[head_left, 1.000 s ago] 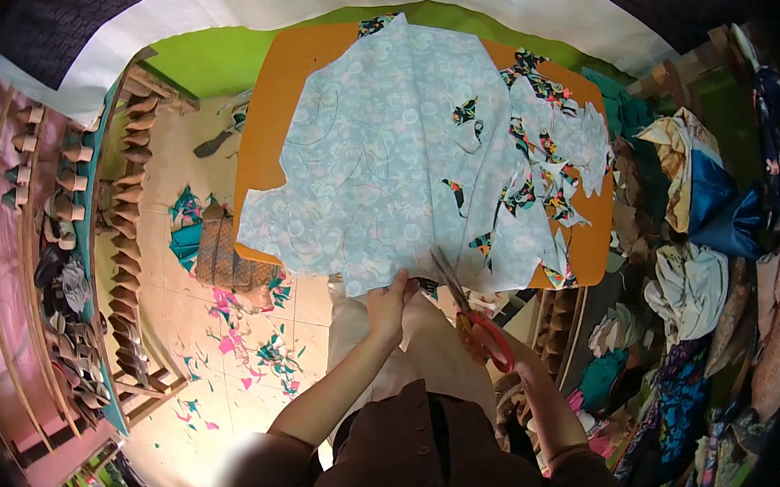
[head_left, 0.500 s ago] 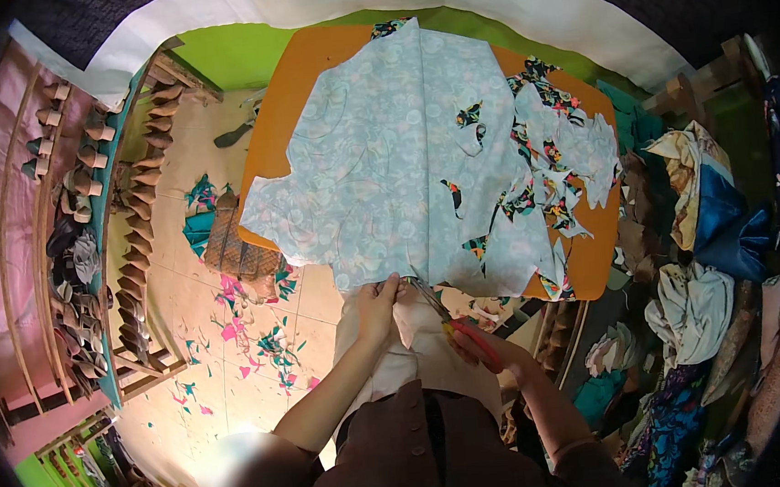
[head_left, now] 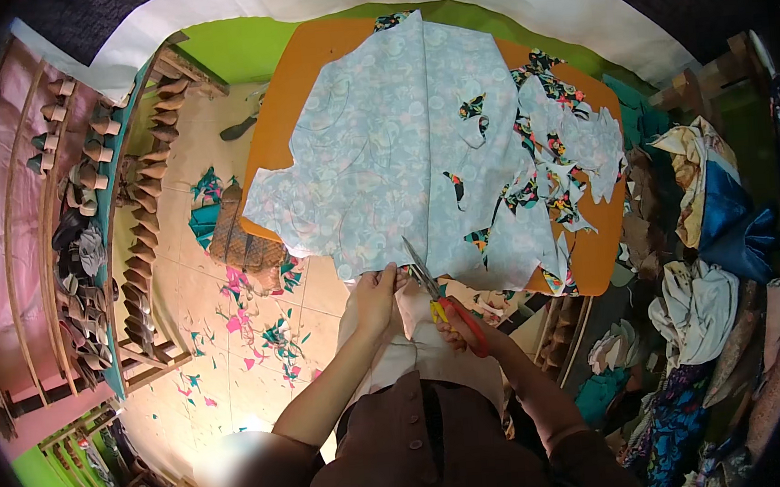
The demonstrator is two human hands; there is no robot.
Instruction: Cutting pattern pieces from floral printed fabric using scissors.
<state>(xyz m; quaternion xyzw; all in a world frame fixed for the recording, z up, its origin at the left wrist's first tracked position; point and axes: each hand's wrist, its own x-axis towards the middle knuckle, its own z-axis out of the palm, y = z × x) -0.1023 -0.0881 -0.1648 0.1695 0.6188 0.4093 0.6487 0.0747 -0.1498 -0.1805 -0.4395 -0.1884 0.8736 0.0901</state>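
Two bare hands work at the near edge of a pale blue cloth with a faint floral print. The cloth (head_left: 366, 167) lies spread over an orange worktop (head_left: 309, 57), its near edge hanging past the rim toward the person. The left hand (head_left: 374, 301) has its grip pinched together on that near edge. The right hand (head_left: 459, 330) has its grip closed around the handles of the scissors (head_left: 451, 309), which are red and yellow. The blades point away from the body and reach over the edge just right of the left fingers; whether they are biting into the cloth cannot be told. On the right part of the worktop lie jagged scraps (head_left: 573, 128), pale on one face and dark with bright flowers on the other. Pink and green snippets (head_left: 278, 339) litter the tiled floor (head_left: 259, 382) to the left, near a brown patterned piece (head_left: 246, 247). Shoe-shaped pieces (head_left: 145, 221) stand in a row along a rack further left, and crumpled fabrics (head_left: 697, 306) are heaped at the right.
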